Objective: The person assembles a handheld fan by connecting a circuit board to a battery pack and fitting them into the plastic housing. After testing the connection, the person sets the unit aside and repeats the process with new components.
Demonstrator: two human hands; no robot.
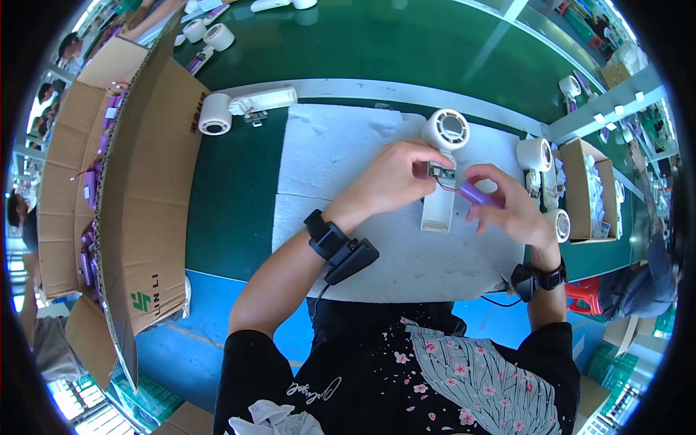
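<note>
Soft white foam mat (341, 152), cylindrical purple battery (475, 194)

Left hand (391, 177) covers part of the white fan's (444, 156) circuit board (441, 172). Purple cell (475, 193) end hidden by right hand (511, 206) fingers. Wire joints too small to tell.

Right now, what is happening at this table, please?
A person works on a white handheld fan lying on a white foam mat. The left hand touches the small circuit board in its open handle. The right hand holds a purple battery cell, joined to the board by thin wires.
</note>
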